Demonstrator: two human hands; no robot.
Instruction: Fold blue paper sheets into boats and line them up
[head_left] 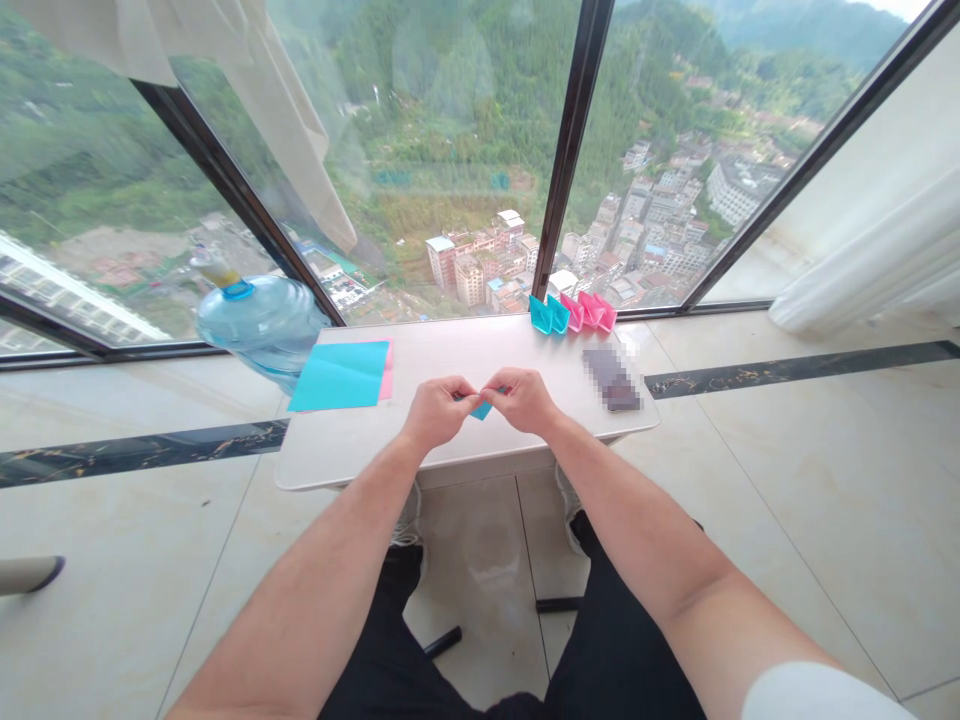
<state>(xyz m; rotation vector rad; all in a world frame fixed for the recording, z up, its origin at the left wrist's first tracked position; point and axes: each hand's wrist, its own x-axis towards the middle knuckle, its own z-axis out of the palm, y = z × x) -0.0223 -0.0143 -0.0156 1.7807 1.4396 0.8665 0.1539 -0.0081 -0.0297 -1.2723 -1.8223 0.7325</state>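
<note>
Your left hand [441, 408] and right hand [523, 400] cover most of the small blue paper [481, 410]; can't read its folds. Dark flat object [613, 378] at your right is pixelated, no detail. Pink sheet [388, 372] sits mostly under the blue sheet [341, 377], only a strip shows. Bottle's [262, 318] base is hidden behind the tabletop [457, 348]. Your shoes [409, 528] are partly under it. Your white sleeve [817, 692] runs off the bottom edge; beige tube [28, 575] is cut at the left.
</note>
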